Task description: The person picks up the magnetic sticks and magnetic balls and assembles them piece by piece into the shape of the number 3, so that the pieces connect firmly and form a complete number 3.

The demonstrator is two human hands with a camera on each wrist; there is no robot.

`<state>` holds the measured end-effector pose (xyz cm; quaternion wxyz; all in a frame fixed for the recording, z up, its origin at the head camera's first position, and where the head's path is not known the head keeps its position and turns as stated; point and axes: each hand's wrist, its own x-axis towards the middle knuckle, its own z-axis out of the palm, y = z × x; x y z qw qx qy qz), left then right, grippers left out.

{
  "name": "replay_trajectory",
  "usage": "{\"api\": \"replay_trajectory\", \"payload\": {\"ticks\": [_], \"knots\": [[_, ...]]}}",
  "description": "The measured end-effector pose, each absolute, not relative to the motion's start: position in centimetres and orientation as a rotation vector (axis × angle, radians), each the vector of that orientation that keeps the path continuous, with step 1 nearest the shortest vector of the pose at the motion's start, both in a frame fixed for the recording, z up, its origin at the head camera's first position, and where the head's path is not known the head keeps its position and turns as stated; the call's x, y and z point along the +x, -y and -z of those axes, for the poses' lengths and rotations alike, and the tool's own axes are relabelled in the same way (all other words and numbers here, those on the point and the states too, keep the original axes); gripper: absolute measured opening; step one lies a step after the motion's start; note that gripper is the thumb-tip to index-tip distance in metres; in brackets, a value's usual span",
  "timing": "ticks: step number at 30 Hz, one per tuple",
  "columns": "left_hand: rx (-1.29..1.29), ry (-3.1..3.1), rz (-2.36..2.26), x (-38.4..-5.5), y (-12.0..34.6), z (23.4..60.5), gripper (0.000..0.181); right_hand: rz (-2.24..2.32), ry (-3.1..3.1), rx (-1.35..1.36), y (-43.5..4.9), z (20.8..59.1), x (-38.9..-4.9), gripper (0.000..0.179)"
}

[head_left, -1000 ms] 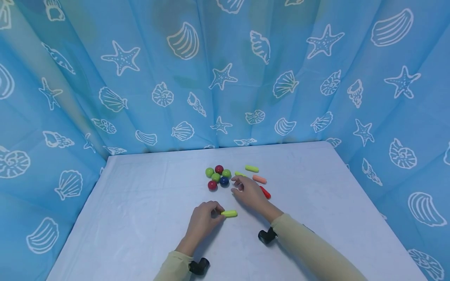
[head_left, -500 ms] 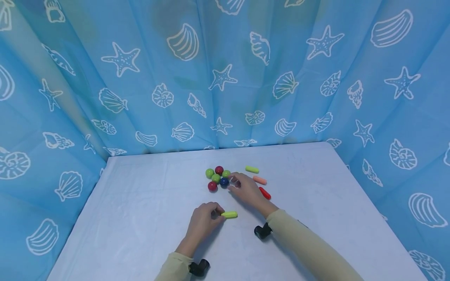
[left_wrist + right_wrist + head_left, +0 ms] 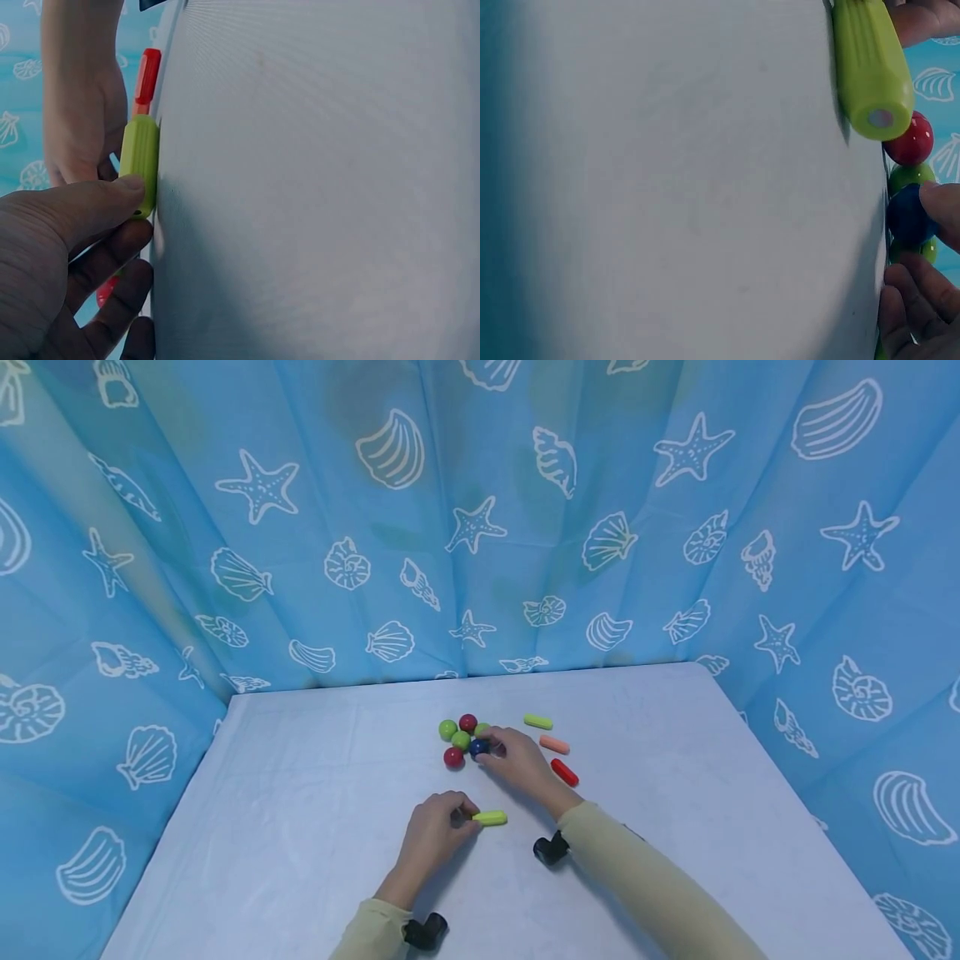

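Note:
My left hand [image 3: 438, 827] pinches one end of a short yellow-green ribbed stick [image 3: 491, 817] between thumb and fingers, low at the tabletop. In the left wrist view the thumb lies along the grooved stick [image 3: 139, 161]. My right hand [image 3: 521, 764] is at the right edge of a cluster of glossy balls, thumb and fingers curled about a dark blue ball [image 3: 477, 747]. The right wrist view has the thumb against the blue ball [image 3: 911, 215], with the other fingers on its opposite side. Green balls [image 3: 447, 730] and red balls [image 3: 453, 757] sit beside it.
Right of my right hand lie another yellow-green stick [image 3: 537, 722], a salmon stick [image 3: 554, 744] and a red stick [image 3: 564, 772]. A white cloth covers the table [image 3: 300, 818]. Behind it hangs a blue curtain [image 3: 480, 585] with shell prints.
My right hand has moved left from the sticks to the blue ball, its fingers closing around it. A yellow-green stick beside that hand is now hidden. The left hand stays in place.

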<state>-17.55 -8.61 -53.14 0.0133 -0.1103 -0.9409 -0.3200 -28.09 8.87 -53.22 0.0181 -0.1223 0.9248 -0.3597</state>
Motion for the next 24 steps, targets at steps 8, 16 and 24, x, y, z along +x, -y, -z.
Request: {"api": "replay_trajectory", "payload": {"ticks": [8, 16, 24], "knots": [[-0.352, 2.920, 1.002, -17.47, 8.61, 53.12, 0.013, 1.074, -2.914, -0.371, -8.47, 53.23, -28.06, 0.037], [-0.357, 2.910, 1.009, -17.50, 8.64, 53.13, 0.012, 1.068, -2.916, -0.376, -8.42, 53.23, -28.04, 0.037], [-0.347, 2.922, 1.005, -17.55, 8.66, 53.18, 0.013, 1.085, -2.908, -0.384, -8.52, 53.24, -27.91, 0.035]]}}
